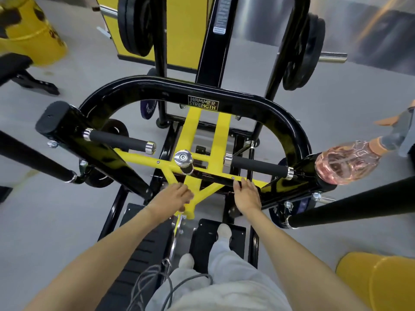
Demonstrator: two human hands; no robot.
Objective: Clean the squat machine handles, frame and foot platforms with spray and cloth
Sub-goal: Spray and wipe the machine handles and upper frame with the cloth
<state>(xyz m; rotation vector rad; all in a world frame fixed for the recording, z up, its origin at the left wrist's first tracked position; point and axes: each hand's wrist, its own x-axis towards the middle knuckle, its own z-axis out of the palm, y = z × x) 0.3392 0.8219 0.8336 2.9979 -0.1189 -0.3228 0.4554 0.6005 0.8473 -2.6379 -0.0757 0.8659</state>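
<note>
I stand on the squat machine, looking down at its black frame [179,88] and yellow braces [190,122]. My left hand [177,196] grips a yellow diagonal brace, fingers bent over it and thumb below. My right hand [246,195] rests with straight fingers on the black crossbar [211,177]. Neither hand holds a cloth. Two black foam handles point inward, one on the left [119,140] and one on the right [258,166]. A clear pink spray bottle [345,163] with a grey and orange head lies on the frame's right arm end. One of my feet is on the right foot platform [238,231]; the left platform [141,243] is beside it.
Black weight plates [132,25] hang on horns behind the machine, with more at the right [301,55]. Padded black bars jut in from the left [33,158] and the right [350,209]. Yellow drums stand at the far left [31,30] and near right [379,283]. A grey cable [157,281] hangs at my waist.
</note>
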